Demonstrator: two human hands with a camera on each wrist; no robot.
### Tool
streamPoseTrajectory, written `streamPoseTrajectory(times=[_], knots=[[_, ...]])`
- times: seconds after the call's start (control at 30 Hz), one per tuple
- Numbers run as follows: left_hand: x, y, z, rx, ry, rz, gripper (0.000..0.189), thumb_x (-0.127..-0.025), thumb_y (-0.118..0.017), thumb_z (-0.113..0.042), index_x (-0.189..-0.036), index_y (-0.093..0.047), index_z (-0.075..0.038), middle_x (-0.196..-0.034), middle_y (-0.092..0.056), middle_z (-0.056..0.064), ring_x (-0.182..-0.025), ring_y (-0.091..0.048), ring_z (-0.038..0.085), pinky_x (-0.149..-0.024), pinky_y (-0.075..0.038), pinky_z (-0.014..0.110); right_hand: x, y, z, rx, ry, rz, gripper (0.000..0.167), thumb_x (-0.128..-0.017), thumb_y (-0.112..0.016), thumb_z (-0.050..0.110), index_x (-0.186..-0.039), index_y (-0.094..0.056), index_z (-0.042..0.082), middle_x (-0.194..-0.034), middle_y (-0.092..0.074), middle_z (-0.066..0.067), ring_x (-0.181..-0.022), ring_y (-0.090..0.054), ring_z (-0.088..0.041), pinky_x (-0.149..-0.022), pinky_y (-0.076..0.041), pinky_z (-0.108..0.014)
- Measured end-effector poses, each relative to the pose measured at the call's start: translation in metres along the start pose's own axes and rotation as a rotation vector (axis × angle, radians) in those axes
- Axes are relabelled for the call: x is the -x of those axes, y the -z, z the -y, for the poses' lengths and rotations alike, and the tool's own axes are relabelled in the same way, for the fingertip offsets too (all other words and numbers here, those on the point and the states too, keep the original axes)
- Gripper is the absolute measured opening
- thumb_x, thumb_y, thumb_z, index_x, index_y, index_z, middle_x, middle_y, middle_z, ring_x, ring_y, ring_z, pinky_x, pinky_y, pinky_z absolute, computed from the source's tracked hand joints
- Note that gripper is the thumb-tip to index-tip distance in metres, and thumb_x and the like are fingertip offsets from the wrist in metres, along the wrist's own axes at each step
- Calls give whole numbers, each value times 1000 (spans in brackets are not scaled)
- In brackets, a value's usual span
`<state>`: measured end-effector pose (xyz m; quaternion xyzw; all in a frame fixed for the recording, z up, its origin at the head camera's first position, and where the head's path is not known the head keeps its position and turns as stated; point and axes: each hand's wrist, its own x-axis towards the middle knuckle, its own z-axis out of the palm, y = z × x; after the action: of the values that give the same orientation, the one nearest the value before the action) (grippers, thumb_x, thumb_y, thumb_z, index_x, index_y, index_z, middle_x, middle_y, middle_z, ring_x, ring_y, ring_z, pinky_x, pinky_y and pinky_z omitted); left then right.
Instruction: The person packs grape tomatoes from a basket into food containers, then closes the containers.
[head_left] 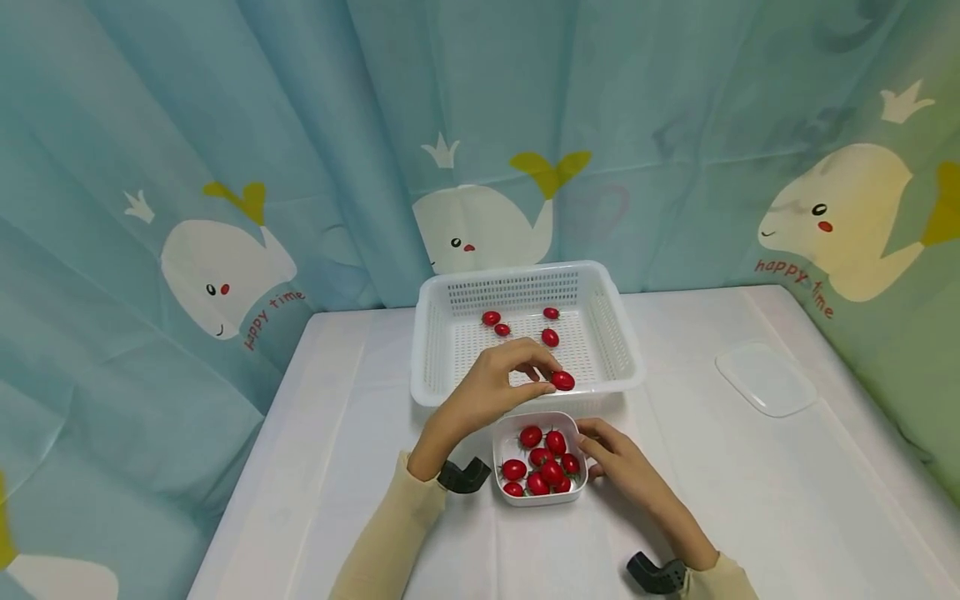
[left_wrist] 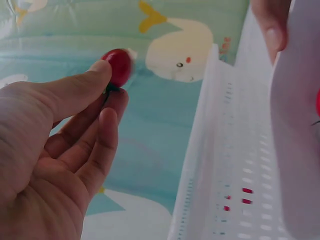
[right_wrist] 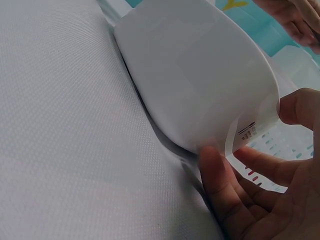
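Observation:
My left hand (head_left: 491, 387) pinches a red cherry tomato (head_left: 563, 381) between thumb and fingertips, above the near rim of the white perforated basket (head_left: 630, 358). In the left wrist view this tomato (left_wrist: 118, 66) shows a green stem end. My right hand (head_left: 626, 467) grips the right side of a small white container (head_left: 542, 502), thumb at the rim and fingers against the outer wall, as the right wrist view shows. Several cherry tomatoes (head_left: 551, 472) lie inside that container. In the basket, several more tomatoes (head_left: 550, 337) are spread over the floor; the left hand hides part of it.
A translucent lid (head_left: 767, 380) lies flat at the right of the white-covered table (head_left: 352, 467). Behind the table hangs a blue curtain (head_left: 337, 167) with whale prints. The basket stands against the table's back edge, just beyond the small container.

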<state>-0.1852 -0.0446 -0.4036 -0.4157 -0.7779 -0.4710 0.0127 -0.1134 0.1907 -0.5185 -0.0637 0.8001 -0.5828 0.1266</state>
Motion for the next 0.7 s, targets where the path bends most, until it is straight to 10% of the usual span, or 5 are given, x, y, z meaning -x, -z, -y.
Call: streamPoseTrajectory(times=[0.37, 0.7], knots=[[21, -5, 1, 10, 35, 56, 16, -93, -78, -11, -108, -74, -13, -106, -73, -1, -96, -66, 6, -89, -60, 26, -1, 0, 0, 3, 5, -5, 42, -106, -55, 28, -139, -59, 1, -133, -65, -24, -111, -62, -26, -74, -60, -26], [28, -11, 0, -33, 136, 285, 10, -97, -74, -11, -107, -73, -14, -105, -72, -2, -94, -62, 3, -87, -56, 19, 0, -1, 0, -14, 9, -4, 40, -107, -55, 26, -137, -59, 1, -132, -65, -24, -107, -61, -20, -74, -60, -27]])
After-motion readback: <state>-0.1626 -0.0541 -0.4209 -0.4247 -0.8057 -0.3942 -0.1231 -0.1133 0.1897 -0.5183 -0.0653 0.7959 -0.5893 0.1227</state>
